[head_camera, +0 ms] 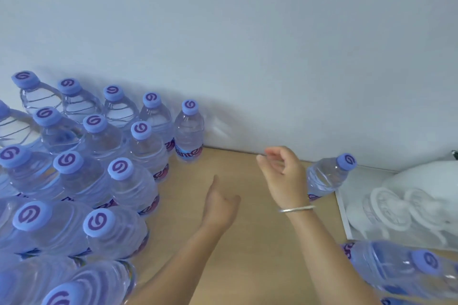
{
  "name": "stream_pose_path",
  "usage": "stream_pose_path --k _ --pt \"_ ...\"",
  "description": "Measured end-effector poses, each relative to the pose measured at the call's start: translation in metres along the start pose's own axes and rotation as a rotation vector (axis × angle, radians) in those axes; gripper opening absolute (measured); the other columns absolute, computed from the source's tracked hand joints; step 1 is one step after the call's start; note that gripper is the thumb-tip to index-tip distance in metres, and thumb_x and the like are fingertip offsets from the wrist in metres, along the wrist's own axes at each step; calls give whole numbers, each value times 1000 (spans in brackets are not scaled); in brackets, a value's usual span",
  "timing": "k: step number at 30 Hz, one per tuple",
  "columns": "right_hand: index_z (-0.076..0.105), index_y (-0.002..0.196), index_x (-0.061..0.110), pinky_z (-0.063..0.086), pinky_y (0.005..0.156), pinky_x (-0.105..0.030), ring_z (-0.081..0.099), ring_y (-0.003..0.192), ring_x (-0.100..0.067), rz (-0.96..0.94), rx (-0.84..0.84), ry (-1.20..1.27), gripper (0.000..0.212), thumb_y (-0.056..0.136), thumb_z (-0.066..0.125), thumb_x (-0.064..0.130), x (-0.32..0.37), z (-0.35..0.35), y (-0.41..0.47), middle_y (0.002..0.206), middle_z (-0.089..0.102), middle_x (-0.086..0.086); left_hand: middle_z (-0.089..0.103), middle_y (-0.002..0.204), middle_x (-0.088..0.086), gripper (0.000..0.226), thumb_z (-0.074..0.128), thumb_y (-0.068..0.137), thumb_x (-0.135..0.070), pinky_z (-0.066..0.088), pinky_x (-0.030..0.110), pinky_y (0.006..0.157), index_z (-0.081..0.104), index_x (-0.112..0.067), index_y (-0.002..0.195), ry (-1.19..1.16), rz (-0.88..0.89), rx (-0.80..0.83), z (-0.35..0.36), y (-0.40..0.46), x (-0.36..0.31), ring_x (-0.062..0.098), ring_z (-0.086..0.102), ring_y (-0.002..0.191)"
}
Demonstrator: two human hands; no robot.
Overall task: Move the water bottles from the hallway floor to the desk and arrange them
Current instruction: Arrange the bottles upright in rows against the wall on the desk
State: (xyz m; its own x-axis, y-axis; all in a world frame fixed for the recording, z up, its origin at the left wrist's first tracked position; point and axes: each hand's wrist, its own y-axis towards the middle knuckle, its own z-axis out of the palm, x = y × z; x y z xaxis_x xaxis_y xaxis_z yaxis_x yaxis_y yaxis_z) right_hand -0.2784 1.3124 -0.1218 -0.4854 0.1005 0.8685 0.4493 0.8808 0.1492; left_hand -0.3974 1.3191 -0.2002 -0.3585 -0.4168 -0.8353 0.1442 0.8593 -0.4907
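Fingers (269, 156) of my right hand (285, 171) curl loosely and hold nothing, above the worktop (247, 242); my left hand (219, 205) points one finger toward the wall (247, 44), also holding nothing. Bottles (99, 168) stand packed in rows on the left of the worktop, one bottle (327, 176) stands alone just right of my right hand, and another (396, 270) lies near the right edge

Clear water bottles (104, 156) wear lilac caps (120, 168) with purple swirls — the desk (238, 242) is pale tan, the wall (247, 44) bluish-white.
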Motion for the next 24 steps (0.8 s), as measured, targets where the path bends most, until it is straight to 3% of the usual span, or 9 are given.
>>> stream_pose_path --k 3,6,8,10,12,14,18,21,24 --pt "48 81 22 45 71 -24 54 76 -23 56 -405 -36 21 77 68 19 -32 -52 -30 83 53 3 34 150 6 69 55 88 -9 23 0 83 22 -5 147 129 96 58 16 -15 1 11 38 129" --pt "45 102 14 45 86 -43 49 93 -27 232 -598 -58 40 74 73 10 -61 -82 -30 102 42 -2 33 151 6 68 56 88 -13 26 15 99 23 -8 148 214 135 119 28 -25 2 17 33 137" --pt "38 127 9 39 100 -42 43 114 -24 320 -484 -46 68 72 77 12 -74 -92 -19 120 38 -3 35 150 7 69 55 89 -15 28 18 100 21 -11 149 255 147 157 31 -33 5 18 34 137" --pt "28 139 13 36 103 -36 38 124 -17 352 -310 -16 86 70 79 17 -84 -92 -8 133 37 -2 36 149 7 69 55 90 -16 29 17 98 21 -12 149 310 171 187 31 -40 7 18 35 136" --pt "38 129 19 42 89 -28 49 114 -16 349 -255 17 74 69 80 21 -90 -89 -1 124 48 3 37 149 7 68 55 89 -16 28 17 100 22 -11 149 376 215 201 27 -45 9 17 35 136" --pt "46 110 25 39 73 -22 56 97 -16 339 -317 9 54 68 80 26 -89 -84 1 105 56 8 38 148 5 68 55 89 -17 27 16 99 23 -12 148 414 247 215 21 -48 11 16 36 136" --pt "50 88 29 40 65 -24 58 84 -17 309 -393 52 39 64 81 29 -77 -75 -7 84 57 15 45 141 2 66 60 88 -19 31 14 90 29 -17 145 365 252 218 8 -51 16 12 43 127" --pt "57 83 22 46 67 -29 59 77 -19 282 -261 130 39 56 80 40 -61 -70 -18 85 65 -4 55 131 2 55 65 87 -16 38 15 88 43 -19 137 205 255 195 -3 -51 14 8 51 112" --pt "57 80 10 41 59 -29 50 64 -16 188 -95 161 54 49 72 52 -36 -64 -26 73 58 -8 59 126 -2 46 70 84 -23 43 12 82 50 -27 126 10 257 218 -13 -55 8 6 56 106"
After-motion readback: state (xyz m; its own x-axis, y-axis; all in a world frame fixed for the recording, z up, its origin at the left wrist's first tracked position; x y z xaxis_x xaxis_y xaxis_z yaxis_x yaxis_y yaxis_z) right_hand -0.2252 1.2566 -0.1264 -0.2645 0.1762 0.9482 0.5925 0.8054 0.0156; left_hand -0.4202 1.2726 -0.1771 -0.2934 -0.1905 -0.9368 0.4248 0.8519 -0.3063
